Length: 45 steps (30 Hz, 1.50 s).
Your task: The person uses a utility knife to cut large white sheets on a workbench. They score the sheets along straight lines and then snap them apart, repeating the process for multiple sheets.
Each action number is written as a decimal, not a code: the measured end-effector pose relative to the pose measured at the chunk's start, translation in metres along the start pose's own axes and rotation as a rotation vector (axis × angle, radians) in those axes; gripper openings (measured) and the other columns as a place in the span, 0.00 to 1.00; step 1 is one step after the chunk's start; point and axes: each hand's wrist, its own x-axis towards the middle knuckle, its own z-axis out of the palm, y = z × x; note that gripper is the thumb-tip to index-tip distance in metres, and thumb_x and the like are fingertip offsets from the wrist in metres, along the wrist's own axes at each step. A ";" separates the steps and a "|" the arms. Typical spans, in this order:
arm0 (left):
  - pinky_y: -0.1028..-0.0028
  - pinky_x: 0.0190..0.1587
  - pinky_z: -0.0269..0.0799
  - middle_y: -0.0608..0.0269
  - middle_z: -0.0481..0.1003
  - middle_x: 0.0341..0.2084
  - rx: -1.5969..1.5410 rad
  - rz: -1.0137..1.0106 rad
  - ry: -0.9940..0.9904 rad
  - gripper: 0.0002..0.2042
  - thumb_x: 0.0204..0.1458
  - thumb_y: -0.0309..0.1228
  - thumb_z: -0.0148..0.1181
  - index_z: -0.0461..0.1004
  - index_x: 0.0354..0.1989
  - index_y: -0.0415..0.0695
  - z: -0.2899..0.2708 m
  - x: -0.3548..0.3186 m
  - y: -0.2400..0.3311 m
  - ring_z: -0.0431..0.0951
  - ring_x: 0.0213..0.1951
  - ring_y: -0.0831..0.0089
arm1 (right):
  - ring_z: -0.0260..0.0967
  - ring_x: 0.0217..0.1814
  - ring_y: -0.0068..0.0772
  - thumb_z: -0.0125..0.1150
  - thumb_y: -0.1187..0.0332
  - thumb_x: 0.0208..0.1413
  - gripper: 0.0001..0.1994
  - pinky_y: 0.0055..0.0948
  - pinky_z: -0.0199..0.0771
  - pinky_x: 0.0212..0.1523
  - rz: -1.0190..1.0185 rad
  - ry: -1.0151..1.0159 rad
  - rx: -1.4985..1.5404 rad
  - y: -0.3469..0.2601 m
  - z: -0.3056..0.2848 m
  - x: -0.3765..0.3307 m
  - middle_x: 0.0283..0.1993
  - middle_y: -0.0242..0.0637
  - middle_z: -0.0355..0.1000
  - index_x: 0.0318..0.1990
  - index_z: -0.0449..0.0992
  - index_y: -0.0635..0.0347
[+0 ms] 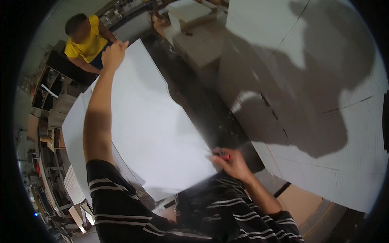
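Note:
A large white panel [150, 121] lies in front of me, with a shallow notch in its right edge. My left arm reaches across it, and my left hand [114, 56] is closed at its far edge, with the fingers curled over. By the near right edge, my right hand [234, 165] is closed round a small red-and-dark tool [224, 156]. The tool's tip is beside the panel edge; its exact kind is too small to tell. More white sheets [75, 125] show under the panel on the left.
At the far left a person in a yellow top [90, 42] stands beyond the panel. A tall stack of pale boards [324, 174] rises on the right, crossed by shadow. Shelving with offcuts [52, 89] lines the left. Further boards [198, 44] are stacked at the back.

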 end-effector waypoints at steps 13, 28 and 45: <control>0.50 0.70 0.57 0.59 0.69 0.68 0.060 -0.225 -0.099 0.26 0.68 0.48 0.45 0.67 0.71 0.53 0.102 -0.110 0.021 0.67 0.68 0.58 | 0.72 0.33 0.31 0.42 0.46 0.73 0.28 0.30 0.75 0.37 0.654 0.150 1.218 0.070 -0.028 -0.070 0.34 0.37 0.75 0.66 0.70 0.58; 0.41 0.72 0.47 0.59 0.66 0.71 0.070 -0.180 -0.152 0.30 0.64 0.54 0.41 0.62 0.74 0.62 0.134 -0.062 -0.039 0.62 0.72 0.51 | 0.76 0.52 0.37 0.60 0.55 0.68 0.28 0.31 0.76 0.49 0.159 0.253 0.435 0.011 0.029 -0.103 0.57 0.49 0.76 0.70 0.69 0.61; 0.38 0.72 0.43 0.58 0.66 0.71 0.087 -0.126 -0.136 0.31 0.63 0.54 0.40 0.61 0.75 0.65 0.144 -0.050 -0.051 0.61 0.72 0.49 | 0.74 0.45 0.40 0.77 0.71 0.46 0.24 0.38 0.73 0.47 -0.154 0.526 -0.865 -0.003 0.027 -0.106 0.50 0.34 0.80 0.55 0.83 0.48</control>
